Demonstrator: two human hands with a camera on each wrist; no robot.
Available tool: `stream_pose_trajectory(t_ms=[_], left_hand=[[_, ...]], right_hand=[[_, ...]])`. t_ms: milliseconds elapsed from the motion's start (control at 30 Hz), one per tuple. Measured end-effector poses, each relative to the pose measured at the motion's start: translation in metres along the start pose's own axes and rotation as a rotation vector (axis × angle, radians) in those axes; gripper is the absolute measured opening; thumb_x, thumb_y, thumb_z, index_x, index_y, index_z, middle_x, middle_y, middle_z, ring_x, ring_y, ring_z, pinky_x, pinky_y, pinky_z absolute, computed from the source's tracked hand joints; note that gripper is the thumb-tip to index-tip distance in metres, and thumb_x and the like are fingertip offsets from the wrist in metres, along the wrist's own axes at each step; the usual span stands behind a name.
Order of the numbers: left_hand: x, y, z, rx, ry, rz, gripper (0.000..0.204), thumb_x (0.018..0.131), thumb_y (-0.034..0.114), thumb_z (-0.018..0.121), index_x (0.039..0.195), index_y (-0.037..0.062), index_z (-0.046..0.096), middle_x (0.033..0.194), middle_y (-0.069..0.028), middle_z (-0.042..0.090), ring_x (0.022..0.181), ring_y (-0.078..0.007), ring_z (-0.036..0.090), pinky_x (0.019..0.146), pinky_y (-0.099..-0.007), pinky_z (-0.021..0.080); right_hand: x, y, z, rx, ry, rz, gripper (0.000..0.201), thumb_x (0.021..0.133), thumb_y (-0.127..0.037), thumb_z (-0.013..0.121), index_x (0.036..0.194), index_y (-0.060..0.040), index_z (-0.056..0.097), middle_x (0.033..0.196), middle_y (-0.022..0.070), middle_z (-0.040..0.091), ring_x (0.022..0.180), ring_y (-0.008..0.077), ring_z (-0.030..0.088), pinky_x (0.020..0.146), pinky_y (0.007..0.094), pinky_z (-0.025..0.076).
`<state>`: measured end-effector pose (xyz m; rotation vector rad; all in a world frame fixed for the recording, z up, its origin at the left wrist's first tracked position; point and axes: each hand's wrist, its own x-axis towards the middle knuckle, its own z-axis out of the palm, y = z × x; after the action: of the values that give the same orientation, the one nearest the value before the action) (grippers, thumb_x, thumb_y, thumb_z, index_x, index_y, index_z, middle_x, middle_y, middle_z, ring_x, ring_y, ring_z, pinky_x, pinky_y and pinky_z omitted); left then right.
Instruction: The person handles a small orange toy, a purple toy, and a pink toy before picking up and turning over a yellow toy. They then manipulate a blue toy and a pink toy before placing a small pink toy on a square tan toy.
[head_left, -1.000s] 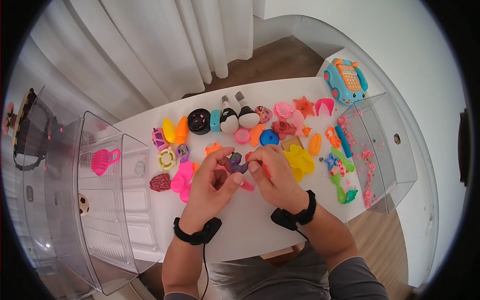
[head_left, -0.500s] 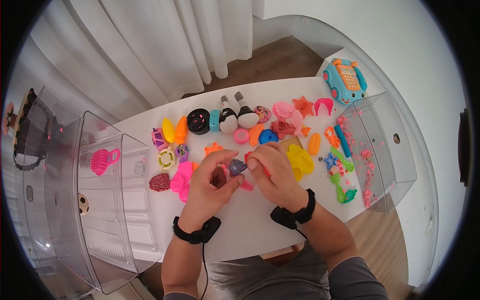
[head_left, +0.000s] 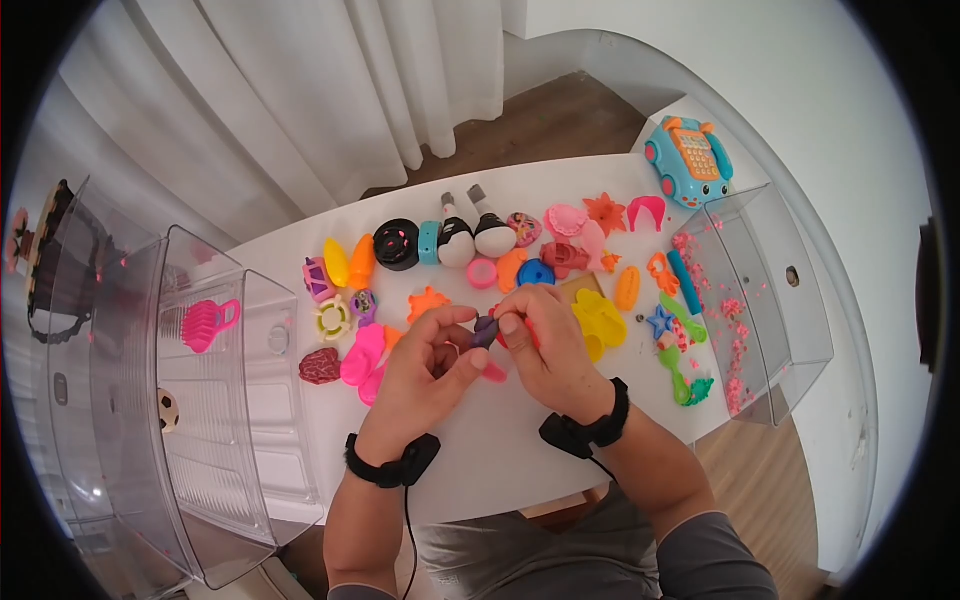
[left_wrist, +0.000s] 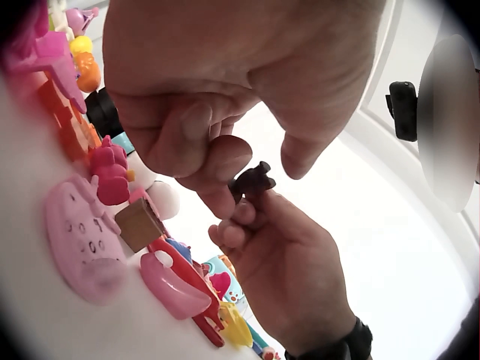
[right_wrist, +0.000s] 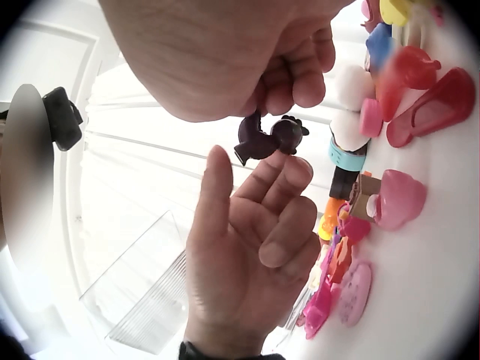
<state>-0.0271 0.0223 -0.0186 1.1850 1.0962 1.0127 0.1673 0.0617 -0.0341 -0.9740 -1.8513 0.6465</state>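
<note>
In the head view a small dark purple toy figure [head_left: 485,332] is held up between both hands, over the front middle of the white table. It has a rounded head with a bumpy crest, plain in the right wrist view. My right hand [head_left: 553,350] pinches the figure [right_wrist: 259,139] by its body between thumb and fingers. The fingertips of my left hand [head_left: 428,368] touch its head, while the left thumb stands apart, as the left wrist view shows. Below the hands lies a pink toy piece [head_left: 494,372], partly covered by them.
Many toys lie around: a yellow mould [head_left: 600,322], a red toy steak [head_left: 320,366], a black wheel-like toy [head_left: 396,244]. A clear bin [head_left: 255,400] with a pink scoop [head_left: 210,325] stands left, another clear bin [head_left: 790,340] right. A toy telephone [head_left: 690,165] sits at the back right.
The purple figure has been turned about between the fingertips and now sits slightly further right, by the right fingers. Left thumb and fingers have shifted around it; both wrists stayed nearly in place.
</note>
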Motion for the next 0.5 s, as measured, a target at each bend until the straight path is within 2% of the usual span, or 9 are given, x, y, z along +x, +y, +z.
stream_pose_trajectory(t_ms=[33, 267, 367, 433, 500], left_hand=[[0.0009, -0.0014, 0.0003, -0.007, -0.010, -0.010, 0.046, 0.099, 0.009, 0.073, 0.139, 0.0038, 0.052, 0.105, -0.0035, 0.067, 0.072, -0.0009, 0.053, 0.060, -0.0184, 0.043], [-0.0007, 0.0029, 0.0026, -0.048, 0.035, 0.022, 0.037, 0.101, 0.013, 0.072, 0.132, 0.0020, 0.054, 0.102, -0.0035, 0.068, 0.077, -0.0032, 0.059, 0.063, -0.0189, 0.046], [0.0000, -0.0003, 0.0007, -0.070, 0.059, -0.025, 0.036, 0.103, 0.017, 0.071, 0.131, 0.0020, 0.054, 0.098, -0.0030, 0.068, 0.078, -0.0037, 0.060, 0.063, -0.0202, 0.047], [0.0003, -0.0021, -0.0041, 0.007, -0.033, -0.036, 0.035, 0.104, 0.020, 0.070, 0.130, 0.0016, 0.054, 0.095, -0.0023, 0.068, 0.079, -0.0041, 0.060, 0.066, -0.0213, 0.048], [0.0009, -0.0005, -0.0031, 0.031, -0.032, -0.039, 0.035, 0.104, 0.020, 0.069, 0.130, 0.0011, 0.054, 0.095, -0.0019, 0.067, 0.080, -0.0043, 0.060, 0.068, -0.0214, 0.048]], right_hand=[[-0.0006, 0.0005, 0.0004, 0.002, -0.001, 0.001, 0.007, 0.102, -0.014, 0.060, 0.101, -0.0073, 0.060, 0.090, 0.0101, 0.063, 0.090, 0.0354, 0.058, 0.090, 0.0449, 0.044], [-0.0015, -0.0044, 0.0010, 0.030, -0.005, 0.011, 0.006, 0.101, -0.011, 0.061, 0.104, -0.0062, 0.062, 0.096, 0.0113, 0.065, 0.094, 0.0369, 0.059, 0.088, 0.0453, 0.046], [-0.0022, -0.0060, 0.0016, 0.064, 0.040, 0.010, 0.006, 0.101, -0.008, 0.061, 0.106, -0.0055, 0.062, 0.099, 0.0117, 0.066, 0.096, 0.0371, 0.060, 0.088, 0.0450, 0.048], [-0.0023, -0.0059, 0.0005, 0.109, -0.004, 0.052, 0.008, 0.100, -0.006, 0.062, 0.108, -0.0047, 0.063, 0.101, 0.0122, 0.066, 0.096, 0.0364, 0.061, 0.086, 0.0443, 0.049], [-0.0025, -0.0070, -0.0006, 0.135, -0.018, 0.082, 0.008, 0.100, -0.006, 0.062, 0.108, -0.0045, 0.063, 0.102, 0.0125, 0.066, 0.095, 0.0361, 0.061, 0.085, 0.0440, 0.050]])
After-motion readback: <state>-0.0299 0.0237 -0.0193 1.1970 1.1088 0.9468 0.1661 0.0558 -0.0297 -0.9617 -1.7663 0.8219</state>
